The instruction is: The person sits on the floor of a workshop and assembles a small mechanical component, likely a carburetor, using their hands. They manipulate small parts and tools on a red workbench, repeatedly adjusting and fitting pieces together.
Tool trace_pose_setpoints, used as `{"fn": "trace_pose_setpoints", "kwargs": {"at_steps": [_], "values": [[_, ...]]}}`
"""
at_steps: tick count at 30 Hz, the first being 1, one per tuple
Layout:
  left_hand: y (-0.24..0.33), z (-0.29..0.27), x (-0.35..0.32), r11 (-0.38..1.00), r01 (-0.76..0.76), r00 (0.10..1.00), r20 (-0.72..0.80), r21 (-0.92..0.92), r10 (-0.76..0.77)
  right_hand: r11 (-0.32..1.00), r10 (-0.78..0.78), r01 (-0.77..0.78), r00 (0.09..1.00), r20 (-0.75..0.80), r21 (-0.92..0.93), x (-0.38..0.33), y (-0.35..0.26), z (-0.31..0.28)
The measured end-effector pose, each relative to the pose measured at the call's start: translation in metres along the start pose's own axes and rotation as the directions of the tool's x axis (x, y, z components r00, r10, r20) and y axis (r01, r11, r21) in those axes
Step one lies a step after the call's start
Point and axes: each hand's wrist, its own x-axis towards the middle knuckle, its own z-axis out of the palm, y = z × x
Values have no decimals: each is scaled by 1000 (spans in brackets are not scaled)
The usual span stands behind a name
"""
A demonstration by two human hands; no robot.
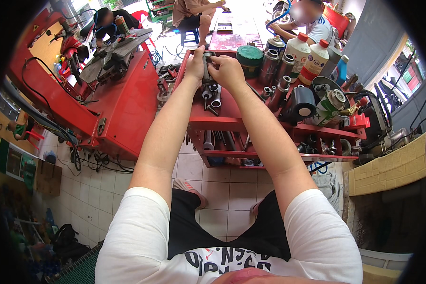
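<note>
Both my hands meet over the top of a red tool cart (222,124). My left hand (195,65) and my right hand (227,71) together grip a dark metal tool (207,71) that stands roughly upright between them. Its lower end hangs just above several wrenches (215,100) lying on the cart top. The upper tip of the tool shows above my fingers; the middle is hidden by my hands.
White bottles with red caps (306,57), metal cans (271,64), a green tin (249,56) and a black roll (302,107) crowd the cart's right side. A red machine (120,102) stands to the left. Two people sit at the far end. White tiled floor lies below.
</note>
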Motion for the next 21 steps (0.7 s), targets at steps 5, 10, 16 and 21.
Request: {"fn": "trace_pose_setpoints", "kwargs": {"at_steps": [5,10,16,21], "values": [[-5,1,3,1000,-2,1000,16,0,2,1000,-9,10,1000,16,-14,0,4,0],[-4,0,2,1000,-1,1000,23,17,0,999,20,-22,999,37,44,1,6,1],[-5,1,0,998,7,1000,14,58,-8,999,13,-10,998,68,-47,0,7,2],[-5,-4,5,999,-21,1000,-1,42,21,999,50,-50,997,65,0,1,0,0]]}}
